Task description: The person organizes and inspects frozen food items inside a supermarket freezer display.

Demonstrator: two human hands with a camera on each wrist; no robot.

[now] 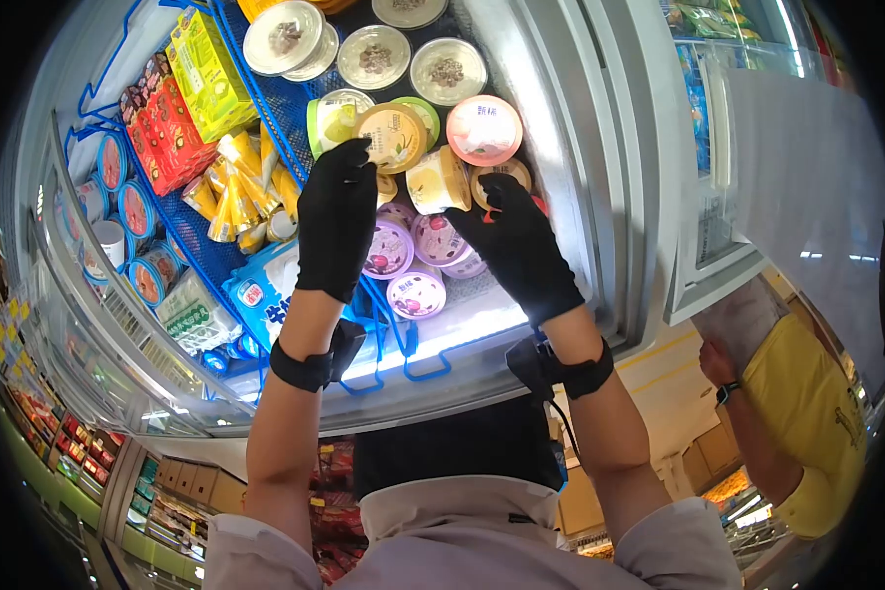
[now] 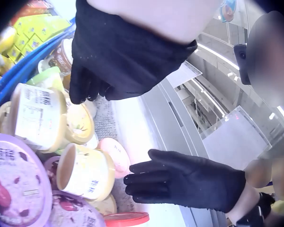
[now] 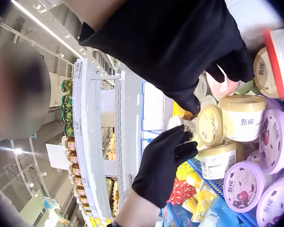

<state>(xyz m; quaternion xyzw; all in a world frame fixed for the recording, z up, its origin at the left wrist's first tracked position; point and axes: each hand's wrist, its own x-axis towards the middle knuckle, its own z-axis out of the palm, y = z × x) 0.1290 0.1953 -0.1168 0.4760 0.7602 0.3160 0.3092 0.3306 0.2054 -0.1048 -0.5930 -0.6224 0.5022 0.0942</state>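
My black-gloved left hand (image 1: 339,221) is over the left part of a heap of ice cream tubs, fingers loosely bent. Its fingertips come right to the edge of a yellow-lidded tub (image 1: 390,138). Across from it my gloved right hand (image 1: 521,251) reaches in, and the left wrist view shows its fingers (image 2: 149,179) straight and holding nothing. Between the hands a pale yellow tub (image 1: 438,182) lies tilted, its side facing up. Purple-lidded tubs (image 1: 416,295) lie nearer me, and a pink-lidded tub (image 1: 484,130) sits just beyond the right hand.
A blue wire divider (image 1: 265,118) runs along the left of the tubs. Past it lie red and green boxes (image 1: 206,74), yellow cones (image 1: 241,187) and a blue bag (image 1: 265,295). Clear-lidded tubs (image 1: 374,57) fill the back. A person in yellow (image 1: 806,413) stands right of the freezer.
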